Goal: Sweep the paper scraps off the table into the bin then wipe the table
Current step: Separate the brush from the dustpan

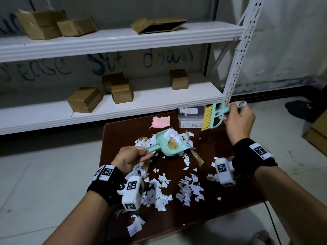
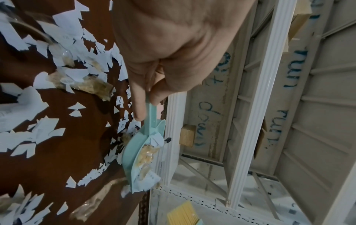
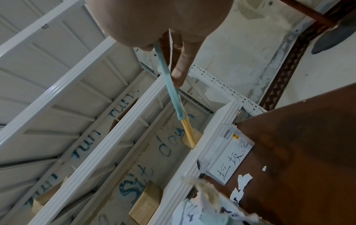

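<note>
Dark reddish-brown table showing under white paper scraps, some beige-tan crumpled bits mixed in. Mint-green dustpan carrying white and tan scraps. Brush showing a mint-green handle and yellow bristles. Pink cloth lying on the brown top. Clear bin wearing a white label with black handwritten characters. Wrist bands looking black, with white blocks bearing black-and-white square marker patterns. Shelving reading white, holding brown cardboard boxes. Wall behind showing grey-beige with blue scrawled lettering. Floor appearing pale grey-white tile, a dark patterned strip running along its far edge.
</note>
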The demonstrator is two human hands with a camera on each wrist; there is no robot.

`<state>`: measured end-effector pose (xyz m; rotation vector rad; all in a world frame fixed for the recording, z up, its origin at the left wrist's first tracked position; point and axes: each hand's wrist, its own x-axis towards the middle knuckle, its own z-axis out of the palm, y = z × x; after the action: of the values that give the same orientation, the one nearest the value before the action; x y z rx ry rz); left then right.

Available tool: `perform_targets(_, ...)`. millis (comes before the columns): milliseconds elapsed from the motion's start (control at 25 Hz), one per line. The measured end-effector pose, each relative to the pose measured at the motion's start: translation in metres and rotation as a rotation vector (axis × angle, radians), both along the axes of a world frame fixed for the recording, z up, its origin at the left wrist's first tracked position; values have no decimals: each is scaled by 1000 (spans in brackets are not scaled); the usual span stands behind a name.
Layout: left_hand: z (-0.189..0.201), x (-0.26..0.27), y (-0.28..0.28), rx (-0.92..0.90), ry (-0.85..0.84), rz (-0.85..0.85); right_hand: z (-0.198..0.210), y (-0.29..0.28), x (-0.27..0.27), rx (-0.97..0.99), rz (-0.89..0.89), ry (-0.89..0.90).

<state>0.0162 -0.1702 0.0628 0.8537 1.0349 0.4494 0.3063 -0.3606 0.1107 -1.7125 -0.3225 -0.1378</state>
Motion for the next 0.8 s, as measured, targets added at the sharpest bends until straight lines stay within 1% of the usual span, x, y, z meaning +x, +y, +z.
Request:
perform_targets(120, 3, -1, 1, -22, -38, 27, -7, -2, 8, -69, -26, -16)
perform_targets(200, 5, -2, 3, -16, -57, 43, 4, -3, -5, -144, -25, -25)
perform_targets(320, 5, -2, 6, 8, -71, 74, 12, -5, -19, -271, 27, -39)
perform_targets(400, 5, -1, 6, -2, -108, 95, 11, -4, -31, -370, 99, -51)
perform_targets(480, 4, 3, 7, -19, -149, 118, 3, 0, -49, -442, 213, -43)
perform_targets(640, 12, 8, 3, -46, -213, 115, -31, 19, -74, -518, 442, -32)
perform_targets(800, 16, 14, 1, -47, -263, 121, -38, 30, -92, -551, 552, -59)
